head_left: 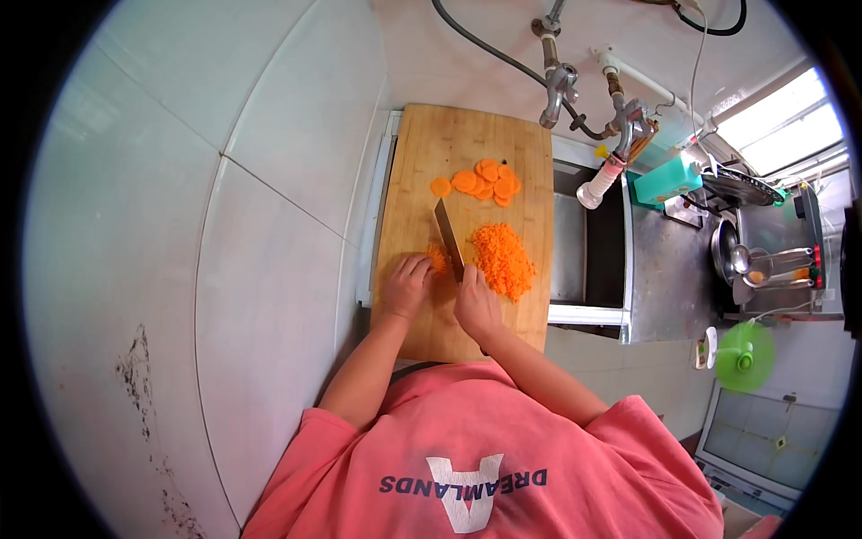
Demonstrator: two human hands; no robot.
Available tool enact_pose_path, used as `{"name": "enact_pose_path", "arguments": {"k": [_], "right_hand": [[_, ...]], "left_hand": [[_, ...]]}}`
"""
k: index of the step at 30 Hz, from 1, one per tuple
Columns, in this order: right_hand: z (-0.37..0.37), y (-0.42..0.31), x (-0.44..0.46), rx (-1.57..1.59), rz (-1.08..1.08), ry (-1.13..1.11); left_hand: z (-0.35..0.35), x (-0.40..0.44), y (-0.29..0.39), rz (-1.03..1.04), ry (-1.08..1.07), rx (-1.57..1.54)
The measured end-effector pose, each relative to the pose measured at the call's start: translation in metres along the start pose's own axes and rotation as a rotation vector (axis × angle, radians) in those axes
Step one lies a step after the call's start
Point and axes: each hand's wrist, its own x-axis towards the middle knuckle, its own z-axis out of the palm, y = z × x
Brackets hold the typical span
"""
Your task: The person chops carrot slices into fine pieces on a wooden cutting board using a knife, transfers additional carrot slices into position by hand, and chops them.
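My right hand (pixel 476 302) is closed around the handle of a kitchen knife (pixel 448 235), its blade pointing away from me and slightly left. Just left of the blade, thin carrot strips (pixel 437 259) lie on the wooden cutting board (pixel 422 144). My left hand (pixel 409 285) rests with bent fingers at the left edge of those strips, its fingertips pressed on or against them. A heap of finely chopped carrot (pixel 503 260) sits right of the knife. Farther up the board are several round carrot slices (pixel 485 179), with one slice (pixel 440 187) apart on the left.
A tiled wall (pixel 278 269) rises close on the left. Right of the board is a metal sink (pixel 568 242) under a faucet (pixel 620 135). Beyond it stand a teal container (pixel 669 181), a pan (pixel 723 247) and hanging ladles. A green fan (pixel 744 357) is farther right.
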Motion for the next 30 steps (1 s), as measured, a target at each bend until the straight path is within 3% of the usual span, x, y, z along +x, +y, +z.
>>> {"name": "enact_pose_path", "arguments": {"k": [13, 30], "right_hand": [[-0.013, -0.024, 0.009, -0.022, 0.041, -0.115], [0.005, -0.016, 0.013, -0.062, -0.032, -0.065]], "left_hand": [[-0.007, 0.004, 0.008, -0.016, 0.009, -0.014], [-0.005, 0.002, 0.002, 0.015, -0.038, 0.036]]}}
